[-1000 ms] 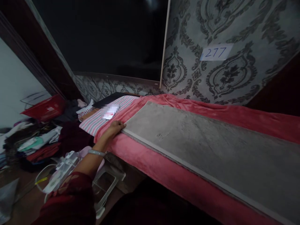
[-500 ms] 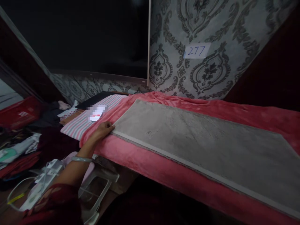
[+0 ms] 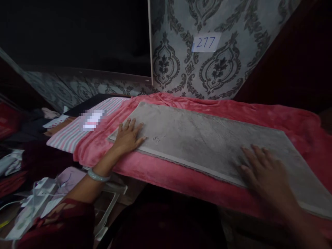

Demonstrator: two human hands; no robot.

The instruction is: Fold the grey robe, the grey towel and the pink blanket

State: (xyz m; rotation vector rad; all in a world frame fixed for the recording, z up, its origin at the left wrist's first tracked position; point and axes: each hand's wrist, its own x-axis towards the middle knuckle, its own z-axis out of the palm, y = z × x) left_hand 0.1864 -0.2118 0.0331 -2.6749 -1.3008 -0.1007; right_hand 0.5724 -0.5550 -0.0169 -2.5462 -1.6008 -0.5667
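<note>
Now flat and spread on the long grey plush mat [image 3: 207,141], the left hand [image 3: 129,136], where half a second ago only curled fingertips touched that mat's near left corner. Newly in view, the right hand [image 3: 264,169], absent from both earlier pictures; fingers spread, palm down on the mat's near right part, somewhat blurred. View swung leftward too, so the white paper label reading 277 [image 3: 206,42] now nearer the picture's middle than before.

Lying lengthwise on the pink fleece blanket [image 3: 171,173], the mat, from about 9 o'clock of the picture's centre out toward 4 o'clock. Left corner of the mat under the left hand; bulk of the mat stretching away at 3 o'clock from that hand. From the right hand, most of the mat at 10 o'clock, with its near edge just below the fingers. Both hands well apart, one near each end.

On the left wrist, a pale green bangle [image 3: 98,175], over a dark red patterned sleeve [image 3: 59,224]. At 9 o'clock of the left hand, a pink-and-white striped cloth [image 3: 70,133] with a blurred white object [image 3: 92,120] on it. Behind, grey damask wallpaper [image 3: 178,62] and a large dark panel [image 3: 77,34]. At lower left, a heap of clothes [image 3: 12,162] and white plastic items [image 3: 38,197].
</note>
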